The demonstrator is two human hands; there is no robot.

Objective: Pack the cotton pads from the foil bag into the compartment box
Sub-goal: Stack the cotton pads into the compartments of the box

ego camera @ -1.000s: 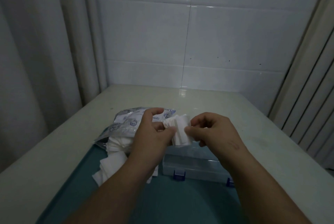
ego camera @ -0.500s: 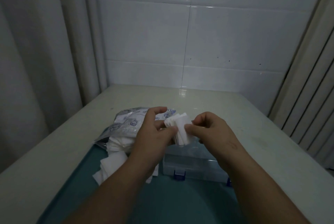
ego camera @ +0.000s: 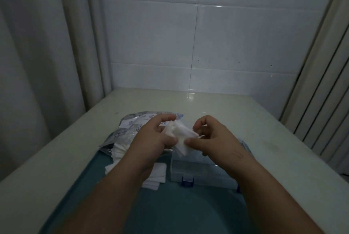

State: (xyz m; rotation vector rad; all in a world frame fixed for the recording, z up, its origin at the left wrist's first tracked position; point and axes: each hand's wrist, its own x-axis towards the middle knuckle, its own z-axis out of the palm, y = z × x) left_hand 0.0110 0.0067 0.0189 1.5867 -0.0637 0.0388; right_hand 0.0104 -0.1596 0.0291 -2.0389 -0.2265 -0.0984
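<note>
A small stack of white cotton pads (ego camera: 180, 135) is held in the air between both hands, above the clear compartment box (ego camera: 200, 171). My left hand (ego camera: 153, 139) grips the stack's left side, and my right hand (ego camera: 213, 137) pinches its lower right corner between thumb and fingers. The box has blue latches on its near side, and my hands hide its far part. The foil bag (ego camera: 132, 128) lies behind my left hand. More white pads (ego camera: 120, 150) spill from its mouth, and loose pads (ego camera: 156, 177) lie under my left wrist.
Everything sits on a teal mat (ego camera: 170, 211) on a pale table (ego camera: 264, 130). A tiled wall stands behind it, a curtain hangs at the left, and slatted panels run along the right.
The stack of pads has tilted, with its lower corner swung down to the right. My right thumb now pinches that corner, and both hands sit slightly lower over the box.
</note>
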